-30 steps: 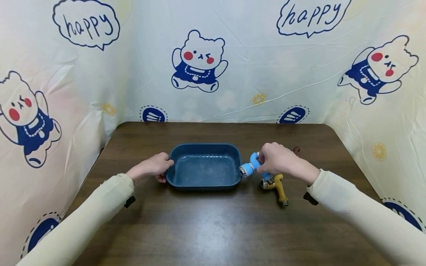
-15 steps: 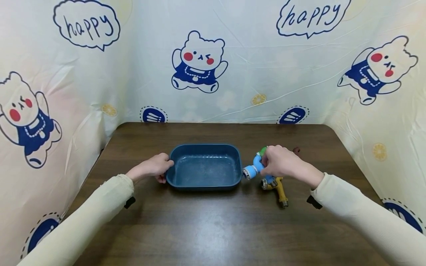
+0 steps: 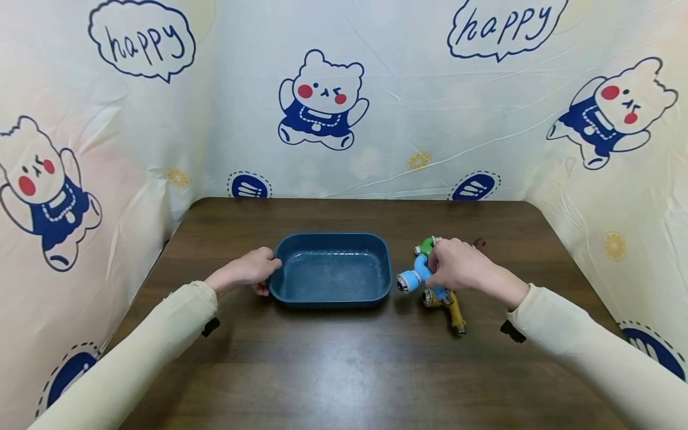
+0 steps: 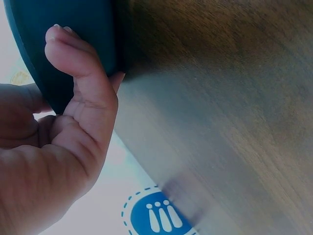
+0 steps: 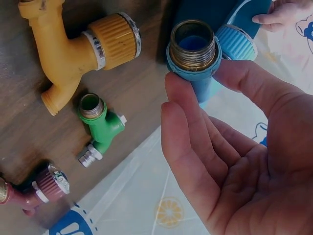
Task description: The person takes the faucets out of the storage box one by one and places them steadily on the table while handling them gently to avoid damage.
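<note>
A dark blue rectangular tub stands mid-table. My left hand grips its left end; in the left wrist view, the fingers of that hand curl at the tub's wall. Just right of the tub, my right hand pinches a light blue tap above the table. Seen from the right wrist, thumb and fingertips hold the blue tap below its threaded metal inlet. A yellow tap and a green tap lie close by, both partly hidden in the head view.
A dark red tap lies behind my right hand, mostly covered in the head view; the right wrist view shows the red tap more fully. The brown wooden table is enclosed by a printed curtain at the back and sides.
My right hand has shifted a little to the right with the blue tap, away from the tub's edge. More of the green tap now shows. My left hand stays on the tub.
</note>
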Demonstrator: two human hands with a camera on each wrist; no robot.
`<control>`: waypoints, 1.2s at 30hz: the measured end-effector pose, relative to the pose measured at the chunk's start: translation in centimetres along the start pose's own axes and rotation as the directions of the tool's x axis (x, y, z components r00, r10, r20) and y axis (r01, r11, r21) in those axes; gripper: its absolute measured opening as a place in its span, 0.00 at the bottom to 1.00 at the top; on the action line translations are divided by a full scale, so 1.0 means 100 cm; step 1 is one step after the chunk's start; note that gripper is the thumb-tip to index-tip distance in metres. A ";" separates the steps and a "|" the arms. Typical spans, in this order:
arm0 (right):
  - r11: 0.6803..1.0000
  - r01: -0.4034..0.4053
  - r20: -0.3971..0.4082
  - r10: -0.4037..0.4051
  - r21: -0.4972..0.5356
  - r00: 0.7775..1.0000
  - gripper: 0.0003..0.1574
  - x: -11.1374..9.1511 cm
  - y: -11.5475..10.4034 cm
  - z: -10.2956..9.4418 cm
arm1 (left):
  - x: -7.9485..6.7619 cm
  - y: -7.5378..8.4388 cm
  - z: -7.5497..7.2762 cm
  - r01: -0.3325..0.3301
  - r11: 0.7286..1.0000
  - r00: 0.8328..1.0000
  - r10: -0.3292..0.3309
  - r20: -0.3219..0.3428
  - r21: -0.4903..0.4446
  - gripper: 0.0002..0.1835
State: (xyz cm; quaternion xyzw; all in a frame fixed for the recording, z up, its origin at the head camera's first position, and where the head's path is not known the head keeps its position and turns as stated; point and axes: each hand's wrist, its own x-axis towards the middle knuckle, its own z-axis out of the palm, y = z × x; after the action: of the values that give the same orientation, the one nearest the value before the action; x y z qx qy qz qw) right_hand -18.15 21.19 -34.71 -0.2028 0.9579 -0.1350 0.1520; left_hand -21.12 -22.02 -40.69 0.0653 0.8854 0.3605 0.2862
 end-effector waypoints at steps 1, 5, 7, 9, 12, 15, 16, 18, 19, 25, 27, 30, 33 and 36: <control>1.000 0.000 -0.002 0.000 0.002 1.000 0.13 -0.001 0.000 0.000 | 0.000 0.000 0.000 0.000 1.000 1.000 0.000 0.002 0.001 0.13; 1.000 0.001 -0.013 -0.001 0.006 1.000 0.15 -0.004 0.003 0.001 | 0.001 0.001 0.000 -0.001 1.000 1.000 0.001 0.006 0.005 0.14; 1.000 0.001 -0.016 0.000 0.006 1.000 0.15 -0.006 0.004 0.002 | 0.001 0.002 -0.001 0.000 1.000 1.000 0.000 0.005 0.005 0.14; 1.000 0.002 -0.016 -0.002 0.009 1.000 0.16 -0.008 0.006 0.002 | 0.001 0.002 -0.001 0.003 1.000 1.000 -0.003 0.001 0.007 0.14; 1.000 0.012 -0.016 -0.012 0.016 1.000 0.18 -0.010 0.008 0.004 | 0.001 0.003 -0.001 0.005 1.000 1.000 -0.005 -0.003 0.013 0.15; 0.999 0.025 -0.018 -0.025 0.023 1.000 0.20 -0.011 0.012 0.006 | 0.002 0.002 0.000 0.002 1.000 1.000 -0.002 0.004 0.025 0.16; 0.999 0.026 -0.019 -0.025 0.026 0.999 0.19 -0.011 0.014 0.007 | 0.002 0.002 0.000 0.003 1.000 1.000 -0.004 0.004 0.024 0.16; 0.999 0.024 -0.024 -0.023 0.029 0.999 0.19 -0.012 0.016 0.007 | 0.002 0.002 0.000 0.005 1.000 1.000 -0.005 0.006 0.021 0.17; 0.999 0.021 -0.026 -0.020 0.030 0.999 0.18 -0.012 0.017 0.007 | 0.002 0.002 0.000 0.005 1.000 1.000 -0.005 0.007 0.020 0.17; 0.999 0.004 -0.021 -0.003 0.036 1.000 0.16 -0.015 0.021 0.008 | 0.002 0.001 0.001 0.005 1.000 1.000 -0.005 0.011 0.018 0.17; 0.999 -0.002 -0.017 0.003 0.045 1.000 0.15 -0.016 0.022 0.009 | 0.002 0.001 0.001 0.008 1.000 1.000 -0.008 0.011 0.018 0.17; 0.998 -0.013 -0.022 0.015 0.056 1.000 0.12 -0.018 0.024 0.010 | 0.002 0.001 0.000 0.002 1.000 1.000 -0.002 0.015 0.023 0.16; 0.998 -0.017 -0.030 0.019 0.058 0.999 0.13 -0.020 0.028 0.009 | 0.003 0.000 0.000 0.011 1.000 1.000 -0.011 0.009 0.022 0.16; 0.998 -0.014 -0.029 0.016 0.062 0.999 0.15 -0.021 0.031 0.010 | 0.004 0.000 0.000 0.014 1.000 1.000 -0.014 0.006 0.026 0.15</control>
State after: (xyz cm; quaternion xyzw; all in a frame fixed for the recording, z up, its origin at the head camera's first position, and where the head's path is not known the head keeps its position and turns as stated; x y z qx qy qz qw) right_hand -17.04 24.63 -36.10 -0.1888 0.9569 -0.1664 0.1451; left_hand -21.48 -21.93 -40.89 0.0639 0.8896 0.3467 0.2906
